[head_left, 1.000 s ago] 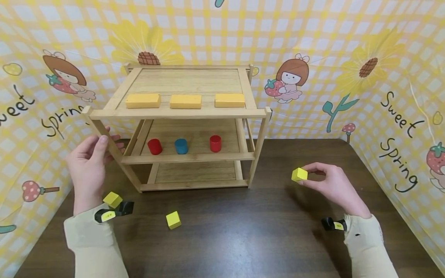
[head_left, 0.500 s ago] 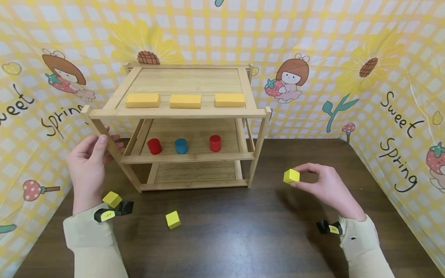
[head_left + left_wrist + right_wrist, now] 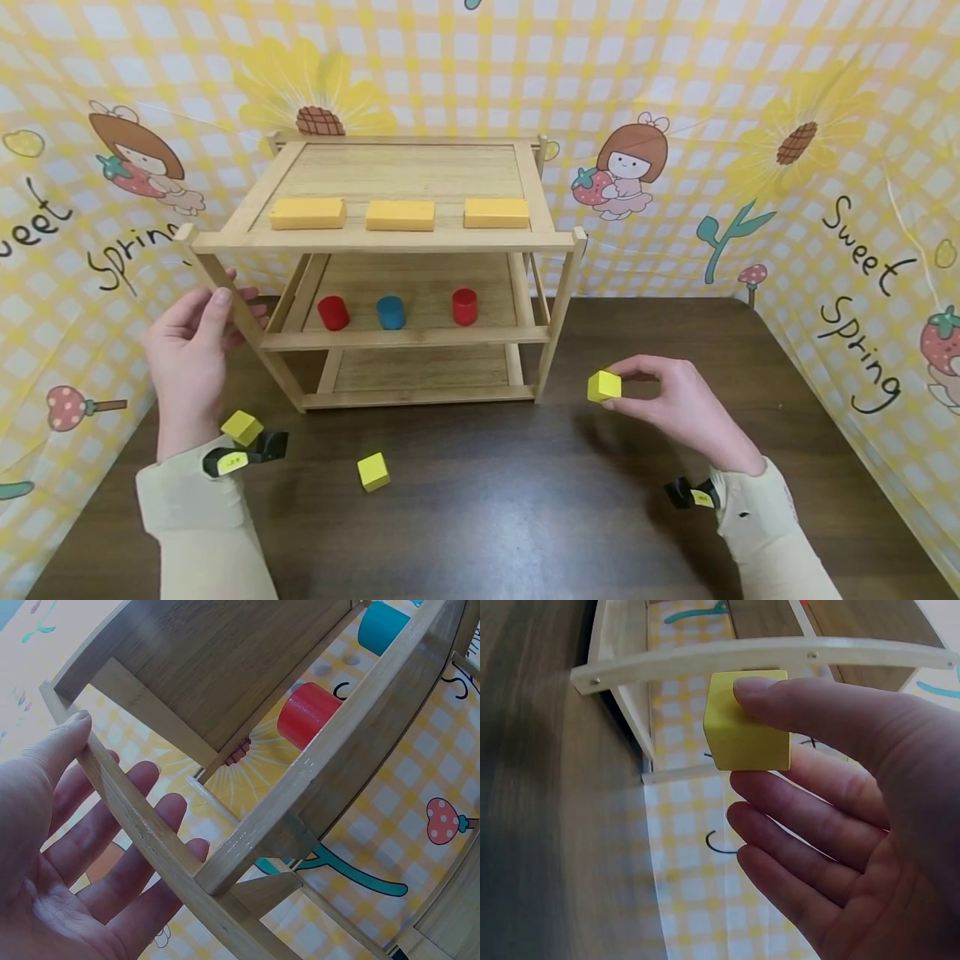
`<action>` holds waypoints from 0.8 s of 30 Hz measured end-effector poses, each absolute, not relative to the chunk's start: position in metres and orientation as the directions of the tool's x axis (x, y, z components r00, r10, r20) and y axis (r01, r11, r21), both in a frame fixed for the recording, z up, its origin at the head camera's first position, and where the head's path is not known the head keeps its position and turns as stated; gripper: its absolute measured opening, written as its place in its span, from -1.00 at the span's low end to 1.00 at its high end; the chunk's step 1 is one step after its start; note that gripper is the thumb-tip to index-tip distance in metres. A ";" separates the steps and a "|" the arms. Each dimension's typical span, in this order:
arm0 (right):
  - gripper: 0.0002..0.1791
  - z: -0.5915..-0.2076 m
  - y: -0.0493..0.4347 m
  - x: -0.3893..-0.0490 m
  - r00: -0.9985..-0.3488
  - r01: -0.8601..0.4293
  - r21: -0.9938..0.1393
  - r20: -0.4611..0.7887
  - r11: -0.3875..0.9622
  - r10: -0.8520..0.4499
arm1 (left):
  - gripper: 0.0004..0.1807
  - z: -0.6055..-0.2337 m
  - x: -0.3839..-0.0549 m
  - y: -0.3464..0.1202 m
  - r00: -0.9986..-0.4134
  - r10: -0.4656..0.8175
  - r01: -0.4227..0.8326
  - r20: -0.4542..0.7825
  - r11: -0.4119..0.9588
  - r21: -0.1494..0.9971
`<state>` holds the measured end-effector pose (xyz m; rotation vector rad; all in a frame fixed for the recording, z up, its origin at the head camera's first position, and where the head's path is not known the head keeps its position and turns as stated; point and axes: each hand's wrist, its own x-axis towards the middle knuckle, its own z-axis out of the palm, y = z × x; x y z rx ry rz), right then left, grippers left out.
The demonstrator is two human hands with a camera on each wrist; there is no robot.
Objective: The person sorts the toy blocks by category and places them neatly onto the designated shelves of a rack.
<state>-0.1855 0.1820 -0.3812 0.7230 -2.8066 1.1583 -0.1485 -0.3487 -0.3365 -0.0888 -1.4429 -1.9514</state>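
Observation:
My right hand pinches a yellow cube above the table, to the right of the three-tier wooden shelf. In the right wrist view, the thumb presses one face of the cube while the lower fingers extend below it. My left hand holds the shelf's front left post, its thumb in front and fingers behind. Two more yellow cubes lie on the table: one cube in front of the shelf, another cube by the left wrist, partly hidden.
Three yellow-orange rectangular blocks lie in a row on the top tier. The middle tier bears a red cylinder, a blue cylinder and another red cylinder. Behind the dark table hangs a checked cloth.
My right hand has carried the yellow cube leftward, nearer the shelf. The left hand stays at the post, and the shelf and other blocks keep their places.

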 end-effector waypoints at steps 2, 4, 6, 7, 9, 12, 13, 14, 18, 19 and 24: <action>-0.66 -0.381 0.178 -0.185 -0.885 -0.434 -0.667 0.191 0.605 -0.424 | -0.64 -0.336 -0.149 -0.349 -0.754 -0.488 0.560 0.439 -0.129 0.818; -0.67 -0.382 0.175 -0.184 -0.878 -0.444 -0.672 0.195 0.592 -0.437 | -0.63 -0.336 -0.149 -0.349 -0.755 -0.487 0.556 0.439 -0.121 0.823; -0.67 -0.383 0.171 -0.184 -0.871 -0.454 -0.679 0.200 0.578 -0.449 | -0.64 -0.335 -0.149 -0.349 -0.758 -0.485 0.550 0.436 -0.117 0.827; -0.67 -0.383 0.169 -0.183 -0.867 -0.459 -0.681 0.202 0.571 -0.456 | -0.64 -0.335 -0.149 -0.349 -0.759 -0.484 0.549 0.435 -0.118 0.827; -0.67 -0.384 0.165 -0.183 -0.859 -0.466 -0.689 0.203 0.554 -0.470 | -0.62 -0.335 -0.149 -0.349 -0.759 -0.483 0.552 0.436 -0.124 0.825; -0.66 -0.387 0.159 -0.182 -0.843 -0.483 -0.698 0.208 0.529 -0.495 | -0.61 -0.336 -0.148 -0.349 -0.758 -0.483 0.558 0.439 -0.131 0.820; -0.66 -0.388 0.157 -0.182 -0.838 -0.490 -0.697 0.211 0.524 -0.503 | -0.61 -0.336 -0.148 -0.349 -0.757 -0.482 0.560 0.441 -0.132 0.818; -0.66 -0.389 0.155 -0.182 -0.834 -0.494 -0.699 0.213 0.517 -0.509 | -0.61 -0.336 -0.148 -0.349 -0.757 -0.481 0.561 0.442 -0.132 0.817; -0.65 -0.391 0.146 -0.181 -0.822 -0.507 -0.699 0.216 0.504 -0.528 | -0.62 -0.337 -0.148 -0.348 -0.757 -0.480 0.563 0.443 -0.137 0.815; -0.65 -0.391 0.144 -0.180 -0.819 -0.509 -0.700 0.214 0.501 -0.533 | -0.63 -0.337 -0.148 -0.348 -0.758 -0.479 0.565 0.443 -0.140 0.813; -0.67 -0.391 0.133 -0.178 -0.795 -0.519 -0.712 0.200 0.473 -0.572 | -0.62 -0.336 -0.147 -0.348 -0.759 -0.481 0.565 0.440 -0.148 0.812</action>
